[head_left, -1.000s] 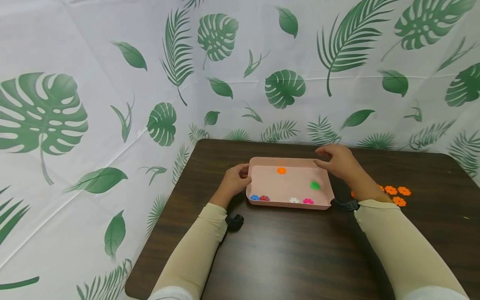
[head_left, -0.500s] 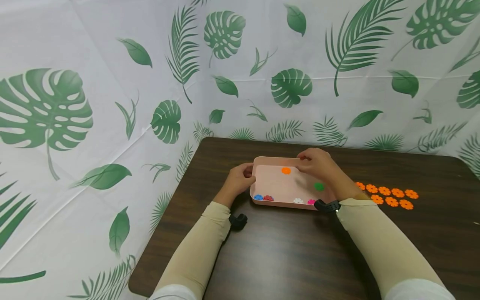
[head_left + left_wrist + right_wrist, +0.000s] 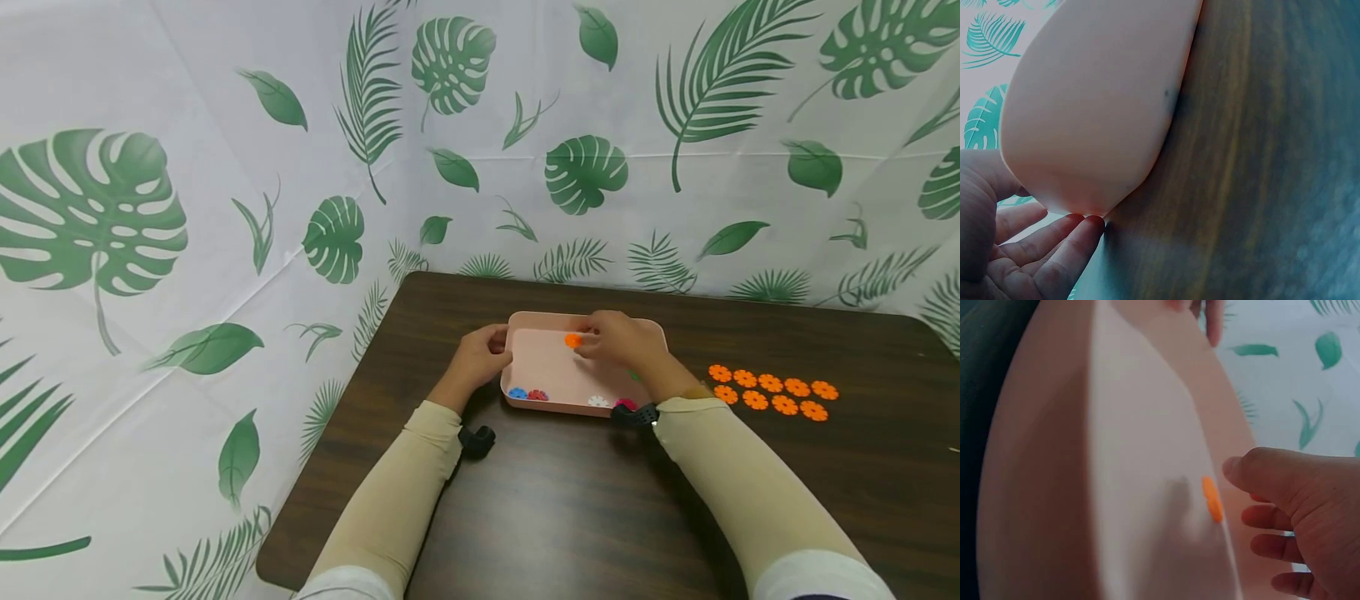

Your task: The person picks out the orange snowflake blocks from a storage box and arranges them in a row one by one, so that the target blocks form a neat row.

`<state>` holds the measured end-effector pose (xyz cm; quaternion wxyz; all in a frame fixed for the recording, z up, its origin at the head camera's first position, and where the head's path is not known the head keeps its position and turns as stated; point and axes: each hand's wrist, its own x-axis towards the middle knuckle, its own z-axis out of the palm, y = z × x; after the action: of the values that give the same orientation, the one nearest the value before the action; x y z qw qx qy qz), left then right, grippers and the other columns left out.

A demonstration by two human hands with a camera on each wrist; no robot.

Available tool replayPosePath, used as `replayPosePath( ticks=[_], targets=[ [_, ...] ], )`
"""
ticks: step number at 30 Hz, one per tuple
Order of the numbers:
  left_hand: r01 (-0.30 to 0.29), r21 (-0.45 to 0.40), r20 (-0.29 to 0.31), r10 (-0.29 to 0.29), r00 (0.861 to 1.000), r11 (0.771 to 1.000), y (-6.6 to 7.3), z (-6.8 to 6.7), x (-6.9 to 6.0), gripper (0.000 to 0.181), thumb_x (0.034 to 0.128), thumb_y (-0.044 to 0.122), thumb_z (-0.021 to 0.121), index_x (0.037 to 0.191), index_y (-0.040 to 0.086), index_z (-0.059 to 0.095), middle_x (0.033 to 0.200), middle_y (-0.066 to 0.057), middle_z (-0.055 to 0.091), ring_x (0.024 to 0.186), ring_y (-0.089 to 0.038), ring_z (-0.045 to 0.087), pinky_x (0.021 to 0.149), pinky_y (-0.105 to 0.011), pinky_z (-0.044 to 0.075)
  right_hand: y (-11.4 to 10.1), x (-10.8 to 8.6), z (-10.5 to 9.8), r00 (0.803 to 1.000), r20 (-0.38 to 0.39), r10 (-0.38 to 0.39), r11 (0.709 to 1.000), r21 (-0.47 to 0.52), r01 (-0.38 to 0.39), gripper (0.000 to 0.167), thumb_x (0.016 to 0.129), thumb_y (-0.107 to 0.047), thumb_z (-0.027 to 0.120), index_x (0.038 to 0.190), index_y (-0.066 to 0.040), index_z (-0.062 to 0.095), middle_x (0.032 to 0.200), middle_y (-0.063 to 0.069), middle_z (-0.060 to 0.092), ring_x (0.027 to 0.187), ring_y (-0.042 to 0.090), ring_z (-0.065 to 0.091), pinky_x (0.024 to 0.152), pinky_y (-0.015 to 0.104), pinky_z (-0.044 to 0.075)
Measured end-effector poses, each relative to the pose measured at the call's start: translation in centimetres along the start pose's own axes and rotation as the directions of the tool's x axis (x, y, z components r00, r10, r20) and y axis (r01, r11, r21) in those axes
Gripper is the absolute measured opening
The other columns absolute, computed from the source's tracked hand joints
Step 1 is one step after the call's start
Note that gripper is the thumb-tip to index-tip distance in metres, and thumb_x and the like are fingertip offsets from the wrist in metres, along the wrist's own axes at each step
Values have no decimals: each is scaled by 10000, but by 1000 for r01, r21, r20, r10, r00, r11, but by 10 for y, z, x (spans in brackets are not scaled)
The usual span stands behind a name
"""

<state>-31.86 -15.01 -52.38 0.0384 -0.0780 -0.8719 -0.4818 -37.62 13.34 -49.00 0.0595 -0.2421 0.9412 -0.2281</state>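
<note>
A shallow pink tray (image 3: pixel 538 365) lies on the table, with several small flower-shaped discs in it. My left hand (image 3: pixel 474 360) grips its left end; in the left wrist view the fingers (image 3: pixel 1071 250) press the outside corner and the thumb is at the rim. My right hand (image 3: pixel 621 343) hovers inside the tray, near the orange disc (image 3: pixel 572 341) by the far wall. In the right wrist view, thumb and fingers are parted and the orange disc (image 3: pixel 1212 500) lies just apart from them. Blue (image 3: pixel 517 392), red (image 3: pixel 537 395), white (image 3: pixel 597 402) and pink (image 3: pixel 626 404) discs line the near wall; the right hand partly hides a green disc (image 3: pixel 634 376).
Two rows of orange discs (image 3: pixel 770 383) lie on the dark wooden table (image 3: pixel 540 492), to the right of the tray. A leaf-printed white cloth (image 3: pixel 480 225) hangs behind the table and along its left. A black wrist strap (image 3: pixel 636 414) reaches over the tray's near rim.
My right hand has moved left and down, from the tray's far right corner to beside the orange disc. The left hand keeps its hold. The view has shifted slightly.
</note>
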Motion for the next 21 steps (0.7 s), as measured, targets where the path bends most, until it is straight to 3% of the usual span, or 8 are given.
replayPosePath(
  ticks=[5,10,14,17,21],
  targets=[
    [13,-5,4,-13,1000,1000,1,-1,-1,535,892,123,700,1416,48,619,1203,-110,720,1035,-246,675,885,-387,586,-4,0,6,997,62,39,998,48,-42,389,918,-224,791,1278,-121,690,1072,48,670,991,278,580,905,442,547],
    [4,12,6,-5,1000,1000,1,-1,-1,537,886,132,703,1409,42,622,1198,-110,722,1028,-245,680,881,-382,588,-2,2,14,995,84,55,995,80,-62,303,951,-183,752,1242,-162,673,1112,21,653,1048,266,568,973,448,535],
    [1,23,1,-1,1000,1000,0,0,-1,539,886,141,699,1411,47,621,1206,-103,721,1027,-241,681,879,-384,588,-1,7,19,998,57,-6,999,-43,8,238,962,-146,727,1193,-113,683,1095,63,641,1026,280,574,952,454,544],
    [2,22,-1,-2,1000,1000,-1,0,0,541,887,142,699,1414,51,620,1212,-102,721,1030,-239,681,877,-386,588,-4,10,20,997,35,-66,986,-152,71,243,953,-129,726,1177,-38,699,1125,128,636,1014,313,587,957,482,544],
    [3,11,-2,-2,1000,1000,-1,0,0,543,886,140,706,1413,46,619,1212,-106,722,1027,-242,682,883,-396,590,-8,12,20,994,39,-106,972,-206,112,245,948,-112,733,1162,5,711,1172,194,625,1020,348,601,976,516,534]
  ],
)
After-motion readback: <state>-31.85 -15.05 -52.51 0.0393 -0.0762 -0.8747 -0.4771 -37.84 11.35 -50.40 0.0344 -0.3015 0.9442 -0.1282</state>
